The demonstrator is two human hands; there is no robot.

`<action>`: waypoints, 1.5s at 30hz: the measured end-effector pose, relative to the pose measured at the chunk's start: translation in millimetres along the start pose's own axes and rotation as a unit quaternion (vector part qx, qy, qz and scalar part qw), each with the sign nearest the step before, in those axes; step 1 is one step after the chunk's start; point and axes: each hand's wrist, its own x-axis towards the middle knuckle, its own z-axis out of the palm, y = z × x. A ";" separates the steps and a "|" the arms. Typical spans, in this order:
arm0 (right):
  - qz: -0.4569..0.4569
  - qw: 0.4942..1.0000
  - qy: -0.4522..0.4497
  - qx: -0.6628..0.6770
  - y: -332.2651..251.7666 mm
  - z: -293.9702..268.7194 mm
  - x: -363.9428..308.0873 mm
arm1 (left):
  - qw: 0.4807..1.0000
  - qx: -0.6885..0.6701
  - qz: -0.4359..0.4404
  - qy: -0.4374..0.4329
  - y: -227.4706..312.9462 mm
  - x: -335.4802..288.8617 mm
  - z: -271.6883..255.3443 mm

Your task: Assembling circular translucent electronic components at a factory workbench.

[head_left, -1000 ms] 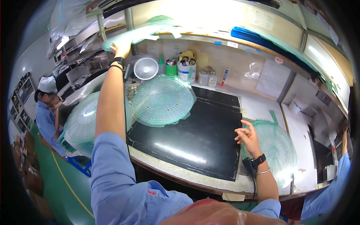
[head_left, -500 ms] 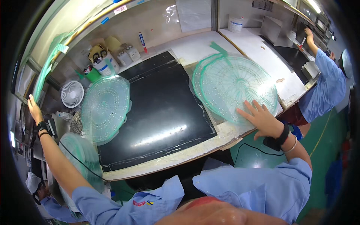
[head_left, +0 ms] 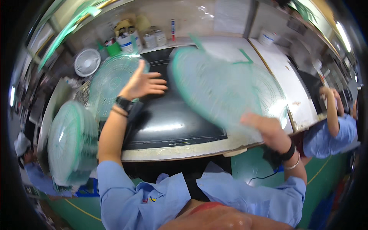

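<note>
A round, clear plastic sheet with a green edge (head_left: 209, 86) is raised at a tilt over the right part of the black mat (head_left: 168, 122), smeared by motion. My right hand (head_left: 266, 128) grips its near right edge, also blurred. My left hand (head_left: 143, 83) hangs over the mat's left part, fingers spread and nothing in it. Just beneath and beside that hand lies a second round clear sheet with a green rim (head_left: 109, 78). More round sheeting (head_left: 273, 90) lies at the right, partly hidden by the raised one.
A stack of round green-edged sheets (head_left: 63, 142) stands left of the bench. A small white fan (head_left: 87, 62), a green cup (head_left: 113, 49), a white tub (head_left: 128, 43), jars (head_left: 155, 38) and a marker (head_left: 173, 30) line the back. A co-worker (head_left: 331, 130) works at the right.
My left hand has come from the green strips at the far left to above the mat. My right hand has taken hold of a round sheet and lifted it leftward off the right pile.
</note>
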 end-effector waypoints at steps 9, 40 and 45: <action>-0.185 0.978 -0.100 0.008 40.1 78.6 132.0 | 0.986 0.147 0.025 -0.074 -12.4 38.6 -51.8; 0.027 0.917 0.004 0.399 107.4 204.6 289.8 | 0.933 0.023 0.257 0.252 -15.3 42.1 -57.4; -0.027 0.919 -0.034 0.393 118.8 203.8 286.7 | 0.928 0.026 0.274 0.253 -17.0 45.8 -55.3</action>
